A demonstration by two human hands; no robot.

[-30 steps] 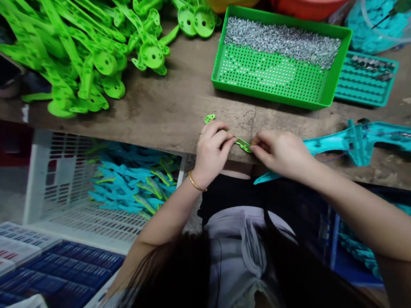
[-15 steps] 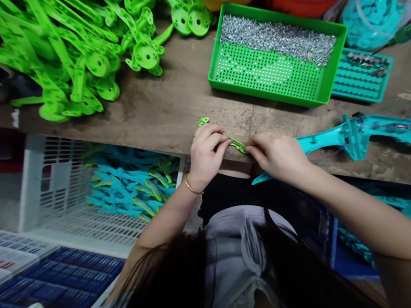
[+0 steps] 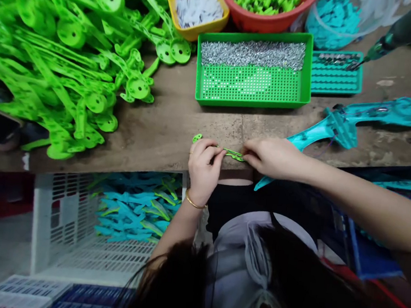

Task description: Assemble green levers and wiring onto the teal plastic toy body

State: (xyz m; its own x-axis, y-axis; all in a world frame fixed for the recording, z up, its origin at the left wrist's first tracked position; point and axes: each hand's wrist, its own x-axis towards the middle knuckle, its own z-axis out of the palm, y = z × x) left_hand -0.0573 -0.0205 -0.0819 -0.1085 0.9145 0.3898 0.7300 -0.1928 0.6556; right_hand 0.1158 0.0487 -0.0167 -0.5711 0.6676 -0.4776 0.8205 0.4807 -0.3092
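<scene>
Left hand [image 3: 204, 163]: thumb and fingers closing on a slim green part [image 3: 233, 155], thumb pressing from the near side. Green part is lying crosswise between the two hands, low over the near edge of the counter [image 3: 163, 138]; its rounded, holed end is poking out beyond the left knuckles, its other end is reaching the right fingertips.

Right hand [image 3: 275, 156]: fingers bunching narrowly, thumb under, at the part's right end. Fingertips are hiding the contact; cannot tell whether they are pinching the part itself or something tiny.

In the way: right hand and wrist are partly covering a long teal piece [image 3: 308, 134], which is stretching off rightward along the counter.

Beyond the hands, a green tray [image 3: 249, 104] is holding silvery screws [image 3: 253, 53] along its far side. A teal tray [image 3: 336, 84] is sitting just beside it, a power screwdriver [image 3: 399, 34] pointing its tip down over that tray. Behind, a yellow bowl [image 3: 192, 33], a red bowl [image 3: 260, 23] and a clear tub [image 3: 375, 18] are standing in a row, all holding small pieces.

Far left, a heap of green parts [image 3: 66, 60] is spreading over the counter. Below, a white crate [image 3: 39, 225] is holding teal and green pieces [image 3: 131, 214].
</scene>
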